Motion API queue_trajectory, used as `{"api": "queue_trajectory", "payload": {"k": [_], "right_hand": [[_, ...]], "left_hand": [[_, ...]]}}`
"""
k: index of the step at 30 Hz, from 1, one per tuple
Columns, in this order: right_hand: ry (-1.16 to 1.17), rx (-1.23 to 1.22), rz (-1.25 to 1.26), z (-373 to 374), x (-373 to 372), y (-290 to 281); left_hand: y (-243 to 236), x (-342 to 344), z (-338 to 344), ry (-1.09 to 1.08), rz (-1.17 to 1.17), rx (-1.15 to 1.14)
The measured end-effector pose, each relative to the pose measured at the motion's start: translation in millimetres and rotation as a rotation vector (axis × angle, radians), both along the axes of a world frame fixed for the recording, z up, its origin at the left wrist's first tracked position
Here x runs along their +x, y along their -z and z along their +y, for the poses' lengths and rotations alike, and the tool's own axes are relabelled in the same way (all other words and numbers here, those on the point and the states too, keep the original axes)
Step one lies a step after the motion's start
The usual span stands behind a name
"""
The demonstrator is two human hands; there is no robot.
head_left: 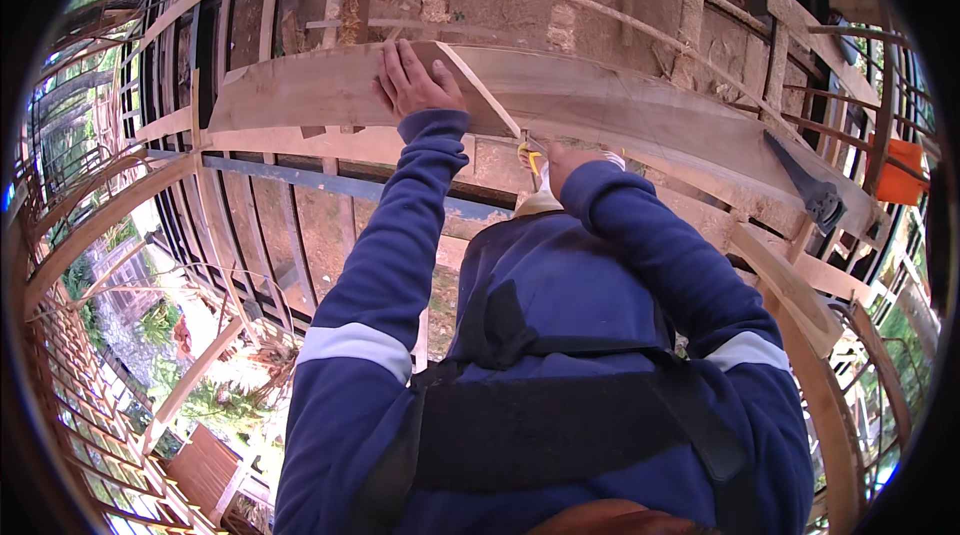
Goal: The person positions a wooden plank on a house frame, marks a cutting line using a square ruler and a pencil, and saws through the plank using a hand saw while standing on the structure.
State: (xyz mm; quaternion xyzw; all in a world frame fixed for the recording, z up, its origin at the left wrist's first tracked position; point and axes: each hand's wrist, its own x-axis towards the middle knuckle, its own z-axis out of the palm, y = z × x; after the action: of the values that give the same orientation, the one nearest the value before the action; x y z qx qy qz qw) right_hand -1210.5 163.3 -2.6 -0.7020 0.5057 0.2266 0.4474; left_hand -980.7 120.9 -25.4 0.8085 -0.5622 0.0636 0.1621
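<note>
A long, wide wooden board lies crosswise in front of me. A narrow pale wooden strip rests slantwise on it. My left hand lies on the board with fingers outstretched, just left of the strip's upper end. My right hand is closed at the board's near edge, by the strip's lower end, round a small thing I cannot make out. A foot in a sandal with a yellow strap shows beside that hand, partly hidden.
A dark hand saw lies on the board's right part. An orange plastic object is at the far right. A blue-grey beam runs below the board. Open wooden framing, joists and shavings-covered bars surround me, with gaps showing ground and plants at left.
</note>
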Motion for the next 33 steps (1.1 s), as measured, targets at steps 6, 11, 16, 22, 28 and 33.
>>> {"api": "queue_trajectory", "payload": {"k": [6,11,16,22,28,33], "right_hand": [[0.156,-0.021,-0.071,17,-39,-28],[0.145,-0.25,-0.123,0,-50,-18],[0.272,-0.411,-0.282,14,-106,-20],[0.712,-0.483,-0.489,32,-156,-41],[0.569,-0.481,-0.589,12,-162,-48],[0.458,-0.488,-0.663,-14,-178,-46]], "left_hand": [[2,1,1,-0.005,-0.002,-0.012],[7,7,3,-0.002,0.015,-0.023],[-10,-13,44,-0.062,0.412,-0.103],[1,-84,110,-0.454,1.277,-0.133],[80,-99,68,-0.486,1.343,-0.125],[52,-103,80,-0.557,1.297,0.0]]}}
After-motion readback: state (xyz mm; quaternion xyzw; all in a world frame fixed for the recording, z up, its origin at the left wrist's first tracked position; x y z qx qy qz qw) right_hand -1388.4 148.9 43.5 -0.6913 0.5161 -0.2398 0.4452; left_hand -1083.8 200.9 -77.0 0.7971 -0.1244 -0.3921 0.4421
